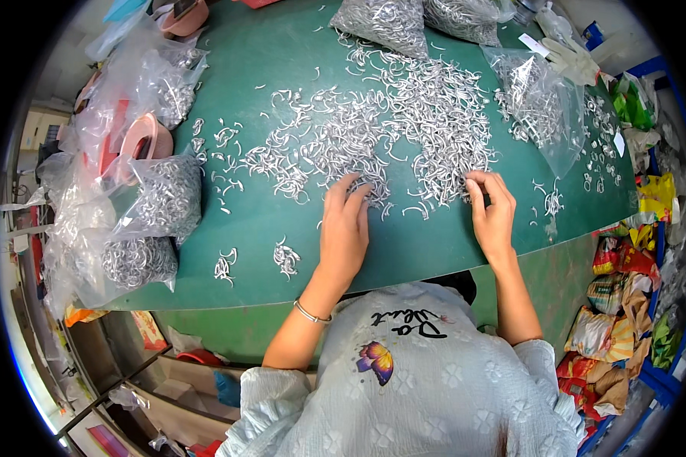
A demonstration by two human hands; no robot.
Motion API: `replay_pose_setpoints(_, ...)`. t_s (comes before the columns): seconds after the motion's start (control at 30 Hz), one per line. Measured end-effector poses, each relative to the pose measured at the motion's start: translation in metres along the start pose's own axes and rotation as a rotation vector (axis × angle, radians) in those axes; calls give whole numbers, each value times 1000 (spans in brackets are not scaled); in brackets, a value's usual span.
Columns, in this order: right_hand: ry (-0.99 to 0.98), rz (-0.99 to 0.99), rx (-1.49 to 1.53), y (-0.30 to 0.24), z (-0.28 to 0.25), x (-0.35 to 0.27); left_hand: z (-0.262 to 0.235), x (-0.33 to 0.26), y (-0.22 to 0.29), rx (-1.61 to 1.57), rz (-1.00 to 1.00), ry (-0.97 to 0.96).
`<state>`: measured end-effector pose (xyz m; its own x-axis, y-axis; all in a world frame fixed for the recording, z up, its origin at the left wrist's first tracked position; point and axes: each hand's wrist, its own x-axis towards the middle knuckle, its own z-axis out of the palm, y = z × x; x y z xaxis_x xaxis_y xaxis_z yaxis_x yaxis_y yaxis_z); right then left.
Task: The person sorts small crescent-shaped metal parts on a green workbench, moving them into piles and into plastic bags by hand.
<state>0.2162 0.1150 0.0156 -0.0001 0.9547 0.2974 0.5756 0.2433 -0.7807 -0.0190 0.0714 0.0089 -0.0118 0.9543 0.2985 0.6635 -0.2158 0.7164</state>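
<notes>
Small curved silvery metal pieces lie in two joined heaps on a green table: a looser left heap (343, 126) and a denser right heap (438, 114). My left hand (346, 232) rests at the front edge of the left heap, fingers bent but apart, their tips touching the pieces. At the right heap's front right edge is my right hand (493, 217), its thumb and forefinger tips brought together in a pinch. Whatever sits between those tips is too small to make out. Two little clusters, a left one (225, 266) and a right one (285, 257), lie left of my left forearm.
Clear plastic bags of metal pieces (164, 198) crowd the table's left side, around a pink basket (146, 139). More filled bags (381, 24) stand at the far edge. An open bag (537, 99) lies at right, beside scattered pieces. Blue shelving (674, 365) holds colourful packages.
</notes>
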Motion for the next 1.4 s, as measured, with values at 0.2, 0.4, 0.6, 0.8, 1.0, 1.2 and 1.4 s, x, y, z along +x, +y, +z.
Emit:
replay_pose_setpoints(0.2,-137,-283,-315,-24,6,-19,17,-6,18,88,97,-142)
replay_pose_setpoints(0.4,-186,-410,-369,-18,27,-28,17,-1,19,156,24,-119)
replay_pose_setpoints(0.6,-182,-408,-432,-21,30,-31,12,-2,28,135,10,-76)
replay_pose_setpoints(0.8,-209,-391,-377,-27,35,-32,12,-8,22,155,7,-23)
replay_pose_setpoints(1.0,-111,-347,-164,-26,34,-30,3,-15,15,191,-20,-24)
replay_pose_setpoints(1.2,-17,77,270,-19,4,-11,3,-15,16,190,-39,-13)
replay_pose_setpoints(1.4,-295,463,454,21,-53,-16,8,-14,22,180,-3,-21)
